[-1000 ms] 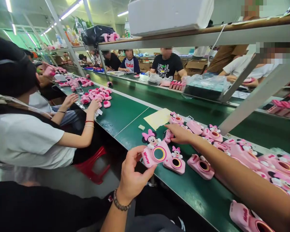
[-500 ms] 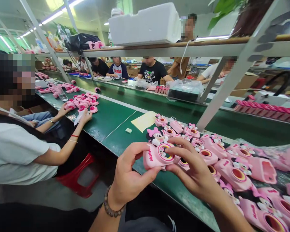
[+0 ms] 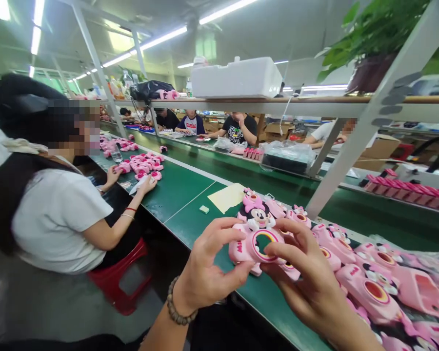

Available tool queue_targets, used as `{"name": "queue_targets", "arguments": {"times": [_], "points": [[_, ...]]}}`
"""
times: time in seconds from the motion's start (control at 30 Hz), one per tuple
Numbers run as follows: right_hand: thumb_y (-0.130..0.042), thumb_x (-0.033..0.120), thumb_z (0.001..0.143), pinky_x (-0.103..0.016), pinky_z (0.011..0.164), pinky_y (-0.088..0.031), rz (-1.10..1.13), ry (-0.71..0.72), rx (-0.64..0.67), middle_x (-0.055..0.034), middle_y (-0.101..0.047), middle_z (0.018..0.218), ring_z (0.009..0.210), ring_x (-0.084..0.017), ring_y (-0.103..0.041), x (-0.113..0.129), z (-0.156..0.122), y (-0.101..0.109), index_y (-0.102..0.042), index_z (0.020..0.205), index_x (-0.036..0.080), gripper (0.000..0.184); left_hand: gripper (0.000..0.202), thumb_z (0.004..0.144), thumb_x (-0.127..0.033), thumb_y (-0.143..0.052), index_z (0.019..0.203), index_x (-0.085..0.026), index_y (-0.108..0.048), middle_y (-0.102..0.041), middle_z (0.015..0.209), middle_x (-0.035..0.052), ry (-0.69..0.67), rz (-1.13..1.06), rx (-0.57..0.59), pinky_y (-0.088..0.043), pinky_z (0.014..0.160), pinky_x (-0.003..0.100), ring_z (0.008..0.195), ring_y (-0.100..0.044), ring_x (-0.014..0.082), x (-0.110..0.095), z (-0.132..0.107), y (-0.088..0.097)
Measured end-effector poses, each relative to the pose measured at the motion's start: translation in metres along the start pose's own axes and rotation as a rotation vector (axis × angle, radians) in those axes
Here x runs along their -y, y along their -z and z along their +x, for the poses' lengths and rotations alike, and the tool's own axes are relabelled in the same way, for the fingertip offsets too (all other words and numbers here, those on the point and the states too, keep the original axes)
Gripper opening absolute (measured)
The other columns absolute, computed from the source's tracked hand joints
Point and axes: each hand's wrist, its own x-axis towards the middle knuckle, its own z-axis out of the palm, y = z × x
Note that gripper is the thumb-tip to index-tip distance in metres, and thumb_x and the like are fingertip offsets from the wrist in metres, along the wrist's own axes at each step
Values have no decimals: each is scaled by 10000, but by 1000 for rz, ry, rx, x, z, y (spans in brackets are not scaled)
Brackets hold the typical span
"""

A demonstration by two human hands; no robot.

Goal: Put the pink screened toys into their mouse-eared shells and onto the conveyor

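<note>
Between my two hands is a pink toy camera case (image 3: 243, 247) with a cartoon mouse figure on top and a round, yellow-and-pink-rimmed opening in front. My left hand (image 3: 208, 265) pinches its left side, thumb below and fingers above. On the right side, my right hand (image 3: 305, 265) grips it, with a finger at the rim of the opening. Green bench shows through the hole. The case is held above the bench edge, its front towards me. Many similar pink cases (image 3: 369, 290) lie in a pile beside and behind my right hand.
A yellow paper sheet (image 3: 227, 197) and a small pale green block (image 3: 204, 209) lie on the green bench (image 3: 183, 195). To the left, a co-worker (image 3: 62, 209) sits on a red stool (image 3: 120, 282) by more pink pieces. A slanted metal post (image 3: 336, 161) rises behind the pile.
The view has tilted up and shifted left. The case has turned to face me more squarely, and its opening now shows the green bench. Both hands keep their hold.
</note>
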Motion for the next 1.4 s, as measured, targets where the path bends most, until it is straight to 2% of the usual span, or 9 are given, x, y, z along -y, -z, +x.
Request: {"name": "queue_targets", "arguments": {"times": [0.17,0.27,0.47,0.67,0.87,1.03,1.2,1.33,1.4], "points": [[-529,128,928,-388,827,-555,10,72,63,-130,-447,1242,1127,-271,-539,10,12,-4,-560,1061,269,196,437,704,-279,-832,1053,-231,-573,-638,1091,59,-78,110,26,-585,849,307,972,-659,175,-1,4,23],[-546,145,927,-392,850,-548,45,60,71,-128,-463,1225,1137,-272,-535,13,15,-10,-535,1040,262,163,415,691,-261,-841,1013,-221,-582,-638,1026,46,-105,175,32,-584,784,262,894,-654,148,-5,5,31],[-559,155,926,-426,892,-525,137,33,29,-123,-467,1244,1141,-274,-546,13,12,-23,-542,1059,266,174,384,697,-217,-829,986,-218,-576,-642,1006,43,-145,232,-67,-586,763,230,872,-656,134,-14,-1,30],[-581,174,938,-418,937,-522,286,-3,27,-115,-454,1309,1248,-286,-505,14,8,-29,-554,1174,296,267,441,686,-208,-824,1052,-228,-579,-643,1032,42,-144,248,-114,-590,785,269,915,-657,151,-18,-7,33],[-579,197,963,-355,979,-484,381,-20,69,-75,-509,1255,1265,-234,-474,22,16,-28,-557,1241,316,304,393,702,-291,-820,1029,-235,-611,-618,916,9,53,97,-114,-523,633,234,759,-595,118,-13,-13,37],[-599,172,949,-343,988,-476,372,-8,77,-74,-469,1304,1266,-227,-477,23,18,-31,-567,1223,307,307,460,702,-204,-811,1108,-252,-600,-617,1077,38,70,-23,-126,-566,801,285,961,-640,165,-7,-22,38],[-629,164,931,-318,1021,-449,268,49,56,-66,-445,1327,1259,-207,-484,26,18,-33,-580,1195,297,300,498,721,-127,-772,1149,-282,-571,-591,1165,37,110,-178,-173,-566,861,264,1064,-630,165,-7,-31,32],[-627,177,933,-320,1023,-452,242,47,42,-73,-468,1308,1243,-207,-497,28,19,-34,-568,1249,292,341,552,741,-176,-783,1208,-319,-527,-617,1178,19,260,-363,-209,-550,915,263,1052,-657,159,-4,-35,28],[-626,198,938,-336,1019,-463,246,25,37,-78,-489,1287,1241,-218,-499,28,20,-35,-558,1288,295,369,568,739,-222,-803,1219,-329,-518,-631,1152,4,353,-451,-228,-547,887,226,1031,-661,143,-1,-37,25]]}}
